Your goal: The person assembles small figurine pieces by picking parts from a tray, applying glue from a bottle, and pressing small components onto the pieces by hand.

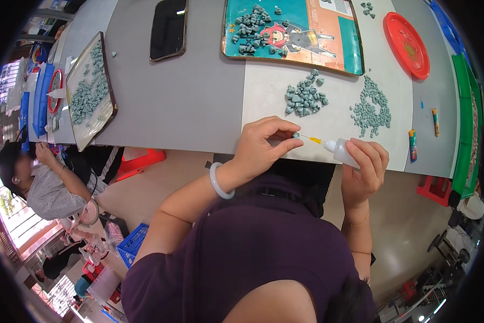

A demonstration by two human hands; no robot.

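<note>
Left hand point(266, 142) pinches 1 small blue-grey piece point(296, 135) near the table's point(188, 107) edge; right hand point(364, 167) grips a squeeze bottle point(344, 153). I judge the piece light, stiff; hold its sides, clear of the needle point(306, 137).

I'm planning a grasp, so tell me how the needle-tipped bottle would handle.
The bottle looks translucent and plastic, so it is probably light and squeezable. Its rounded body would likely roll if laid down. The thin needle on its tip may bend if pushed.
</note>
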